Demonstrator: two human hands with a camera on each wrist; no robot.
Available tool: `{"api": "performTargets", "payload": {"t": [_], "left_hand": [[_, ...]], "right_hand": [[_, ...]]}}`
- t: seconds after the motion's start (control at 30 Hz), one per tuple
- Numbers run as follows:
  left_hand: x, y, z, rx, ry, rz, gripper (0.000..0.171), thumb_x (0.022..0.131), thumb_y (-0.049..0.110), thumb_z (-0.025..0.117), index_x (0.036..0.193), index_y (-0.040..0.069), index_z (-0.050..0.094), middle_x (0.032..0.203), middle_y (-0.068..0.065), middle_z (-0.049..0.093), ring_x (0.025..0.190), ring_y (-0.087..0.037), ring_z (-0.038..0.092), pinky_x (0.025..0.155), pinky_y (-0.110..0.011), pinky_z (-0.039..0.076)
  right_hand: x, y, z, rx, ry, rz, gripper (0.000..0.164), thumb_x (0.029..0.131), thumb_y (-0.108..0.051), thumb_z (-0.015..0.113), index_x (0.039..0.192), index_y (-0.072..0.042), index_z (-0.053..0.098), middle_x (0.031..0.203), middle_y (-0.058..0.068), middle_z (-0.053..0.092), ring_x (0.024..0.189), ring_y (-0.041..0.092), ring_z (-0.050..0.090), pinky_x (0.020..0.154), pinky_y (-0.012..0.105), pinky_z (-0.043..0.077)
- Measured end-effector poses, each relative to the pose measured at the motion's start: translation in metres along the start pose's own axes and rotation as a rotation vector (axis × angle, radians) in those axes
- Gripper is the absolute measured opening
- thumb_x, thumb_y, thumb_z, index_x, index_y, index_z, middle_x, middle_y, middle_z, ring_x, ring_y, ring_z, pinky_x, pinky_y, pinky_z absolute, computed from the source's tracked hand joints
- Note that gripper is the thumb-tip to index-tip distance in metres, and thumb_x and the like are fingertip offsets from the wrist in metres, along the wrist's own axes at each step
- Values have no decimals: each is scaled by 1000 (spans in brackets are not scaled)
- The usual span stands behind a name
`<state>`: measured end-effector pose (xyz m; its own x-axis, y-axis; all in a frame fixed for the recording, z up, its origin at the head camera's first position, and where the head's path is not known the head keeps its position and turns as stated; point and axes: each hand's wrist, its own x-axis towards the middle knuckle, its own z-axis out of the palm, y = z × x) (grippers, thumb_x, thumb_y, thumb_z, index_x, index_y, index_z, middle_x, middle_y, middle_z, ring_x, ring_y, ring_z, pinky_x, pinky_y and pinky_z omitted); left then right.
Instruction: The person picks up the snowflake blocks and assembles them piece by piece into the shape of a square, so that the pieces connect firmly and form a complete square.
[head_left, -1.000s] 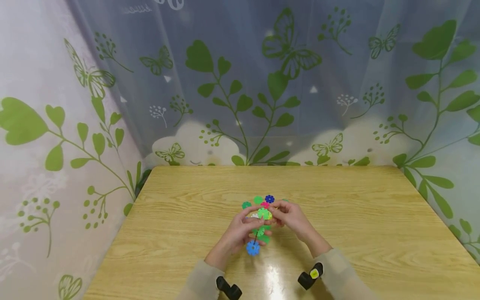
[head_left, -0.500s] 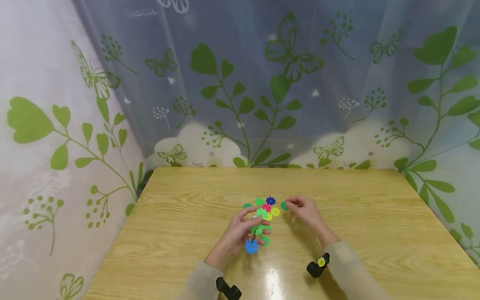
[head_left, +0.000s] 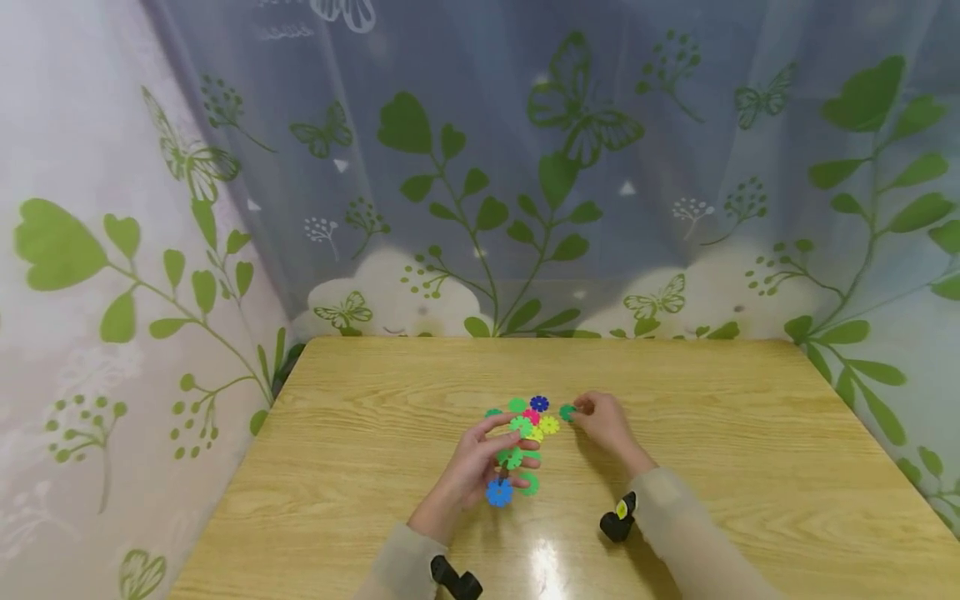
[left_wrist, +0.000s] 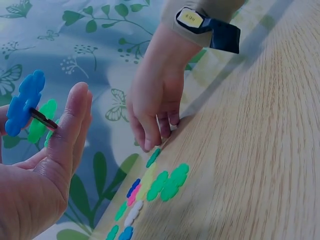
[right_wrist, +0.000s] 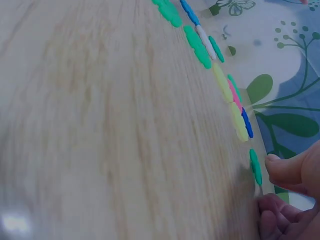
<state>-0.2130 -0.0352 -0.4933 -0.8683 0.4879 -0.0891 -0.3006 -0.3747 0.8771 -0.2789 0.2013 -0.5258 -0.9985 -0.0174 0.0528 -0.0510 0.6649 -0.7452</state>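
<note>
My left hand (head_left: 474,461) holds a small joined piece made of notched snowflake discs. A blue disc (head_left: 499,492) sticks out at its lower end, with a dark disc (left_wrist: 44,119) seen edge-on between it and a green disc (left_wrist: 42,120). Another light green disc (head_left: 521,427) shows by the thumb. On the table, my right hand (head_left: 606,423) has its fingertips at a dark green disc (head_left: 567,412) lying flat. In the right wrist view the thumb (right_wrist: 285,170) stands slightly apart from that disc, with the other fingers bent beneath.
Loose discs lie beside the hands on the wooden table (head_left: 360,450): navy (head_left: 539,403), pink (head_left: 531,416), yellow (head_left: 550,425), white (left_wrist: 133,213) and several greens. A printed curtain (head_left: 480,208) hangs behind the table's far edge.
My right hand has drawn away from the left hand and moved right to the dark green disc. Over the last half second it has stayed there. The left hand keeps its hold.
</note>
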Motion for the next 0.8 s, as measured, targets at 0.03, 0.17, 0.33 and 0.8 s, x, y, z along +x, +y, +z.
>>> {"api": "performTargets", "payload": {"t": [0.03, 0.17, 0.33, 0.8], "left_hand": [[0, 0, 0, -2, -1, 4, 50, 91, 16, 60, 136, 7, 39, 104, -22, 64, 75, -24, 68, 58, -36, 58], [0, 0, 0, -7, -5, 12, 50, 92, 16, 60, 136, 7, 40, 103, -22, 65, 75, -23, 68, 58, -35, 58], [0, 0, 1, -18, -4, 29, 50, 91, 14, 60, 136, 4, 39, 104, -24, 64, 75, -23, 68, 58, -36, 58], [2, 7, 1, -3, 32, 42, 52, 92, 16, 60, 137, 6, 38, 104, -21, 64, 78, -23, 68, 60, -36, 59]], "right_hand": [[1, 0, 1, -11, 0, -4, 27, 84, -9, 68, 105, 7, 62, 99, 19, 60, 90, 31, 58, 75, 42, 52], [3, 0, 5, -49, -4, 9, 32, 83, -9, 70, 109, 8, 61, 106, 23, 56, 95, 33, 57, 80, 45, 52], [3, -3, 6, -122, -8, 31, 33, 83, -10, 69, 110, 7, 61, 104, 22, 54, 93, 31, 56, 79, 45, 52], [1, 0, 3, -11, 15, 58, 21, 83, -4, 68, 98, 1, 54, 85, 11, 58, 77, 23, 54, 63, 34, 49]]}}
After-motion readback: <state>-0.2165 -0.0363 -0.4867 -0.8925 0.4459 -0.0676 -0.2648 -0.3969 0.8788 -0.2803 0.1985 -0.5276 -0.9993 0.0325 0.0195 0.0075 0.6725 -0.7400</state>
